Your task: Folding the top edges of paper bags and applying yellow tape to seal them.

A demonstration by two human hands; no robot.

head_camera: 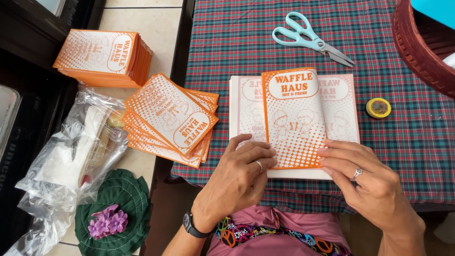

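Orange-and-white printed paper bag (pixel 295 118) lies flat on top of a stack of unfolded pale sheets (pixel 341 106), which sits on the plaid tablecloth (pixel 237 52), near the table's front edge. The bag stands upright to the wearer, long side running away from the body, lower edge between both hands.

Left hand (pixel 241 175): flat, fingers together, fingertips pressing the bag's lower left edge; ring on one finger, dark watch at the wrist. Right hand (pixel 365 178): flat, fingers spread a little, fingertips on the lower right edge; also ringed. Neither hand grips anything; both press down.

Look of the bag: dotted orange field fading upward, oval panel at top, two small cartoon figures in the middle. Thin, crisp, lightly creased paper by the look of it. Edges appear square to the stack beneath.

Risks, as judged: uneven finger pressure could skew the bag and leave a crooked crease; the stack below could slide on the cloth toward the table edge, being close to it.

Farther out: teal-handled scissors (pixel 310 38) beyond the stack, closed. Small yellow-rimmed round tin (pixel 378 107) to the right. A fanned pile of finished orange bags (pixel 170 118) overhangs the table's left edge; a neater pile (pixel 104 57) sits on the surface beyond. Clear plastic wrap (pixel 71 161) and a green cloth with purple flower (pixel 113 213) lie lower left.
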